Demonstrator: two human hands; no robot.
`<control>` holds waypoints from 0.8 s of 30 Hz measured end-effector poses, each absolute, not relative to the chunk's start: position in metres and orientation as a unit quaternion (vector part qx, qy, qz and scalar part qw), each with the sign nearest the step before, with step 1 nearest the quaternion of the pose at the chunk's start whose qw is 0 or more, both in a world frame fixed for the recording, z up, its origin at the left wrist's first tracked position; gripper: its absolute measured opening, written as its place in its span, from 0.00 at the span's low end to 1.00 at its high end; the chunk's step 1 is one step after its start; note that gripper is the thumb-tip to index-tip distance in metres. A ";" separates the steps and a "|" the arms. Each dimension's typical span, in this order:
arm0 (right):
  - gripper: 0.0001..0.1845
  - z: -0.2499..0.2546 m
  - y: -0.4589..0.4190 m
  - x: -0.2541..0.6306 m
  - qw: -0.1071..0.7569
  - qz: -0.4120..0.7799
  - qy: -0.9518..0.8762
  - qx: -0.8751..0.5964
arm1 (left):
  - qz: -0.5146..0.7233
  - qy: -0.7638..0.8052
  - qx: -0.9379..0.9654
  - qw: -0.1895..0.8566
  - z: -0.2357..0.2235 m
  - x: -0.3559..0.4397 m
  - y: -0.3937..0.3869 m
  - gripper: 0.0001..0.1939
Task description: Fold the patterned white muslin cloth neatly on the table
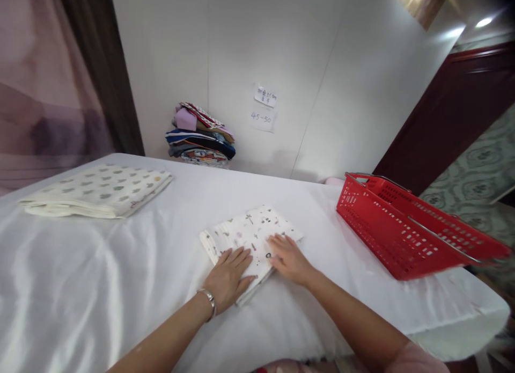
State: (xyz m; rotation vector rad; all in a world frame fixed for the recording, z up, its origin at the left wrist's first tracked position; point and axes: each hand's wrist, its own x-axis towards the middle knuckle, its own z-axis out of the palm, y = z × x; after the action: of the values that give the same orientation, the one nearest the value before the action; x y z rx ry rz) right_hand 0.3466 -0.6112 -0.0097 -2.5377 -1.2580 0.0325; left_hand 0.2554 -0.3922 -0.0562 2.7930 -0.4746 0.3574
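A small folded white cloth with tiny printed figures (pixel 251 231) lies on the white-covered table (pixel 120 276) in front of me. My left hand (pixel 228 276) rests flat on its near left corner, fingers stretched out, a silver bracelet on the wrist. My right hand (pixel 287 259) lies flat on the cloth's near right edge, fingers spread. Neither hand holds anything.
A larger folded white cloth with grey-green spots (pixel 100 190) lies at the far left of the table. A red plastic basket (pixel 410 231) stands at the right edge. A stack of folded coloured clothes (pixel 201 137) sits against the back wall under two paper notes (pixel 264 107).
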 end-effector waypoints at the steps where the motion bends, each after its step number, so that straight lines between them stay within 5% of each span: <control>1: 0.27 -0.014 -0.617 0.356 0.157 0.008 -0.412 -0.898 | 0.121 -0.161 0.969 0.147 -0.055 0.254 -0.393 0.27; 10: 0.23 -0.048 -0.644 0.415 0.284 -0.025 -0.329 -0.900 | 0.130 -0.148 0.964 0.179 -0.052 0.243 -0.398 0.26; 15: 0.32 -0.034 -0.643 0.461 0.280 0.049 -0.157 -0.946 | 0.182 -0.005 0.962 0.206 -0.043 0.244 -0.395 0.24; 20: 0.37 -0.059 -0.660 0.505 0.314 0.131 -0.136 -0.930 | 0.131 0.274 0.907 0.291 -0.040 0.247 -0.384 0.37; 24: 0.25 -0.092 -0.667 0.530 0.330 0.122 -0.150 -0.924 | 0.107 0.297 0.875 0.366 -0.044 0.252 -0.383 0.44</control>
State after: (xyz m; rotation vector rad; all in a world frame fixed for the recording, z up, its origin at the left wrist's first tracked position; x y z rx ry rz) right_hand 0.5297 -0.6671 -0.0923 -2.4158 -0.3930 0.3190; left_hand 0.2524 -0.3833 -0.0438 2.2507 0.7644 0.2756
